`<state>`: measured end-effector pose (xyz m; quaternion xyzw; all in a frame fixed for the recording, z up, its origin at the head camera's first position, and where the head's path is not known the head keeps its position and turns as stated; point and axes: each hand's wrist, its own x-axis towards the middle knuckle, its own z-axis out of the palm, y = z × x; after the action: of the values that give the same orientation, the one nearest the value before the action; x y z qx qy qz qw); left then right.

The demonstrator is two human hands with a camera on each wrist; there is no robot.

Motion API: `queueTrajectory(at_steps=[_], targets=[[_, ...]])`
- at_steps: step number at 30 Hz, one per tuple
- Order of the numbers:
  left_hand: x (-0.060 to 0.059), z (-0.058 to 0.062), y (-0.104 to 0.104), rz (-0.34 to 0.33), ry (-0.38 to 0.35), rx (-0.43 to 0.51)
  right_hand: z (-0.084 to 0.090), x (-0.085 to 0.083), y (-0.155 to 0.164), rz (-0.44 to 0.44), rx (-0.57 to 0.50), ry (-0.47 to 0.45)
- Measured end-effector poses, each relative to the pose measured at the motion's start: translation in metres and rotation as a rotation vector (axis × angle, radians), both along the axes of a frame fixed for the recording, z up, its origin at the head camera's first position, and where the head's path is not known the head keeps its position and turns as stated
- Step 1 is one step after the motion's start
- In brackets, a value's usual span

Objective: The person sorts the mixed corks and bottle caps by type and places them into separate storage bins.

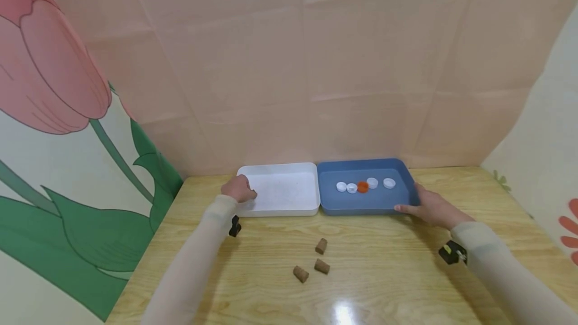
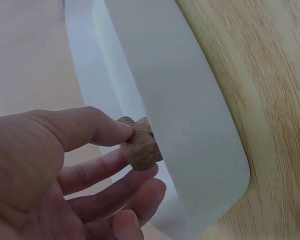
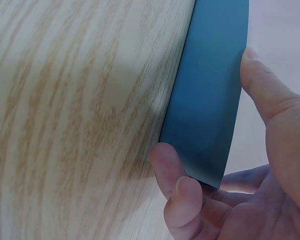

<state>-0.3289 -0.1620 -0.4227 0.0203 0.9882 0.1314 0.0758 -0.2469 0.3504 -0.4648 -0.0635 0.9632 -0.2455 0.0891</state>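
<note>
Left wrist view shows your left hand pinching a cork between thumb and fingers, right at the near wall of the white tray. That hold looks light; let go too soon and the cork could strike the rim and roll across the worktop toward the three loose corks. Your right hand grips the corner of the blue tray; a tug there may scatter the bottle caps.
</note>
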Motion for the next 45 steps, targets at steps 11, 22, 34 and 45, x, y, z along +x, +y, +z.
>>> queueTrajectory(at_steps=[11, 22, 34, 45], targets=[[-0.006, -0.005, -0.005, 0.016, -0.071, -0.057, 0.0, 0.002, 0.0, -0.008, -0.008, -0.018], [0.001, -0.005, -0.005, -0.017, -0.022, -0.061, 0.0, 0.001, 0.0, -0.004, -0.002, -0.008], [-0.007, -0.012, -0.009, -0.031, -0.02, -0.043, 0.001, 0.002, -0.001, -0.003, -0.004, -0.004], [-0.003, -0.005, -0.007, -0.018, -0.059, -0.018, 0.0, 0.002, 0.0, 0.004, -0.009, -0.002]])
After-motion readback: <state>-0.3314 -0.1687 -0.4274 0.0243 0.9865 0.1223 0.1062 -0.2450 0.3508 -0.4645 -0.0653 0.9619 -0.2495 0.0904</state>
